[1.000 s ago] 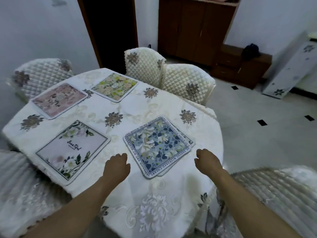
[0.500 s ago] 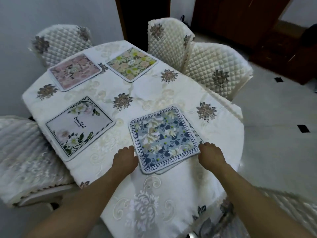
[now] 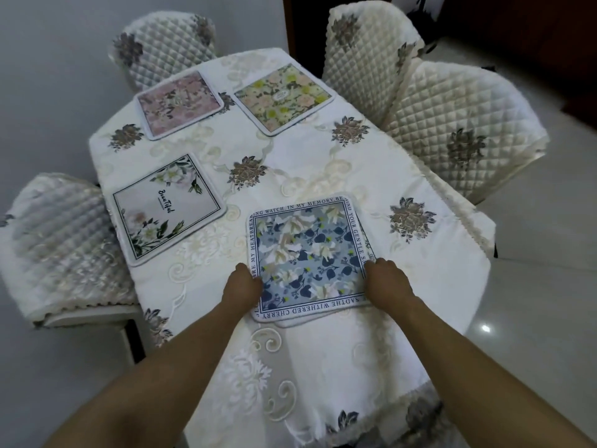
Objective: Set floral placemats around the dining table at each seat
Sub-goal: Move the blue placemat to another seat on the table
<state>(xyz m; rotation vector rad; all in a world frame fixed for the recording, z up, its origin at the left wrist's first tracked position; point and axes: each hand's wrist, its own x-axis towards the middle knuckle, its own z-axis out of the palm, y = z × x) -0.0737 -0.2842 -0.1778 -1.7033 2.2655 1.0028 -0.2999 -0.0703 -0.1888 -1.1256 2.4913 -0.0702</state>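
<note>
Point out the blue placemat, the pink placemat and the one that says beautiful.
blue placemat point(image 3: 307, 253), head view, middle of its flower print
pink placemat point(image 3: 179, 105), head view, centre of its face
white placemat with lettering point(image 3: 168, 206), head view, beside the script

Two bare arms reach forward.
The left hand point(image 3: 241, 287) and right hand point(image 3: 386, 282) lie knuckles-up, fingers curled.

1. Single head-worn wide-angle view, looking forward and steeply down over the near end of the dining table point(image 3: 323, 163).
2. Close range: forearms fill the lower frame.
3. Chairs point(image 3: 452, 130) and floor at the edges.
</note>
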